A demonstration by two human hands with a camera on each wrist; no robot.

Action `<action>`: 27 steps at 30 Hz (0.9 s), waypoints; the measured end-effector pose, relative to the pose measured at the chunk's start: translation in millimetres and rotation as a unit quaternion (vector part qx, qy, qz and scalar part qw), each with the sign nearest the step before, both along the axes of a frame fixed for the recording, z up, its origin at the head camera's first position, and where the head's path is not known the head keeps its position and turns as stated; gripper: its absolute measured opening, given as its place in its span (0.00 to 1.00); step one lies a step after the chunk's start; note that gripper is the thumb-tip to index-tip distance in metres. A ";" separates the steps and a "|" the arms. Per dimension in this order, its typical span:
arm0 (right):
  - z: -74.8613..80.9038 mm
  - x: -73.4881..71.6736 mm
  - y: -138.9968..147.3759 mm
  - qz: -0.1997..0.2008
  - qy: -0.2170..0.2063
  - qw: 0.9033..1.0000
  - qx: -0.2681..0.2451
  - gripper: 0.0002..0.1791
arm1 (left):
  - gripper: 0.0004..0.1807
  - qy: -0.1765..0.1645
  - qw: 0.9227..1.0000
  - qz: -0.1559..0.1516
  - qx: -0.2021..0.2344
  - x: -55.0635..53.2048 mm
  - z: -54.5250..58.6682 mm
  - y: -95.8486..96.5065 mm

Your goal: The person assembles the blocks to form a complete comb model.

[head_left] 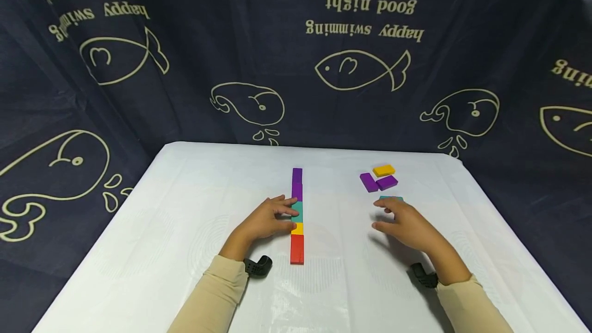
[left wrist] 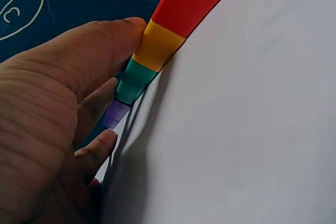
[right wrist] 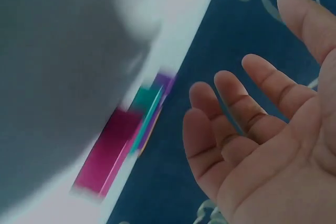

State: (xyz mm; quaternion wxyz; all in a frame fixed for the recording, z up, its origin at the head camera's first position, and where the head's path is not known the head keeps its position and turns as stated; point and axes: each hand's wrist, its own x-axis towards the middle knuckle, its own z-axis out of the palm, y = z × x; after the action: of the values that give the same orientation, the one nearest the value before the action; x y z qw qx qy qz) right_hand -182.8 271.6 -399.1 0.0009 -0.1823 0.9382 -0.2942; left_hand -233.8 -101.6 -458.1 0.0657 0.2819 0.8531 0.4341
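Note:
A straight row of blocks runs away from me on the table: a red block (head_left: 297, 250) nearest, then a yellow block (head_left: 299, 228), a teal block (head_left: 300, 206) and purple blocks (head_left: 297, 192) at the far end. Along its left side lies my left hand (head_left: 267, 220), the thumb at the yellow block and fingertips at the teal one. My right hand (head_left: 408, 224) hovers at the right, fingers loosely bent and holding nothing. Just past its fingertips another teal block (head_left: 392, 198) shows, partly hidden. In the right wrist view a magenta block (right wrist: 107, 150) lies in front of teal and purple ones.
Beyond the right hand, two loose purple blocks (head_left: 369, 182) and a yellow block (head_left: 384, 170) lie close together. The white-covered table (head_left: 213, 179) ends at a dark curtain (head_left: 287, 40) printed with fish and whales. Both wrists wear black camera mounts.

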 end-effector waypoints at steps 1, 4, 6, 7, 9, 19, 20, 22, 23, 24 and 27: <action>-0.5 -0.4 8.8 -0.015 0.005 1.000 0.002 0.28 | 0.17 0.000 1.000 0.000 -0.001 -0.1 -0.4 0.0; -1.2 -0.4 30.7 -0.048 0.006 0.999 0.006 0.28 | 0.17 -0.001 1.000 0.000 -0.004 -0.6 -0.5 -0.1; -2.2 0.1 41.8 -0.066 -0.003 0.998 0.010 0.29 | 0.17 0.001 1.000 -0.002 -0.003 -0.8 -0.7 -0.3; -3.0 0.1 46.3 -0.073 -0.010 0.997 0.014 0.29 | 0.17 0.001 1.000 -0.002 -0.003 -0.8 -0.8 -0.4; -4.6 0.1 53.5 -0.084 -0.025 0.996 0.023 0.30 | 0.17 0.003 1.000 -0.004 -0.002 -0.9 -1.2 -0.5; -10.2 -0.7 71.4 -0.067 -0.089 0.994 0.021 0.31 | 0.17 0.007 1.000 -0.009 0.004 0.1 -1.7 0.4; -10.4 -0.6 71.8 -0.063 -0.094 0.993 0.018 0.32 | 0.17 0.006 1.000 -0.009 0.004 0.6 -0.9 0.5; -11.7 -0.3 71.1 -0.059 -0.102 0.993 0.010 0.33 | 0.17 0.005 1.000 -0.008 0.004 1.1 -0.3 0.3; -12.7 -0.1 70.2 -0.057 -0.107 0.993 0.007 0.34 | 0.17 0.005 1.000 -0.008 0.005 1.4 0.2 0.2; -13.6 0.0 69.0 -0.055 -0.111 0.992 0.003 0.35 | 0.17 0.005 1.000 -0.008 0.004 1.5 0.4 -0.1; -17.6 -0.3 64.8 -0.053 -0.119 0.992 -0.005 0.39 | 0.17 0.006 1.000 -0.008 0.004 1.5 1.0 -0.3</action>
State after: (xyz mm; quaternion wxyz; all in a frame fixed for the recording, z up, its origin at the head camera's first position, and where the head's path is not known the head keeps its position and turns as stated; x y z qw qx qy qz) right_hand -183.1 336.4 -416.7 0.0957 -0.0961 0.9385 -0.3176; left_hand -232.3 -101.9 -457.1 0.0627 0.2915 0.8495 0.4352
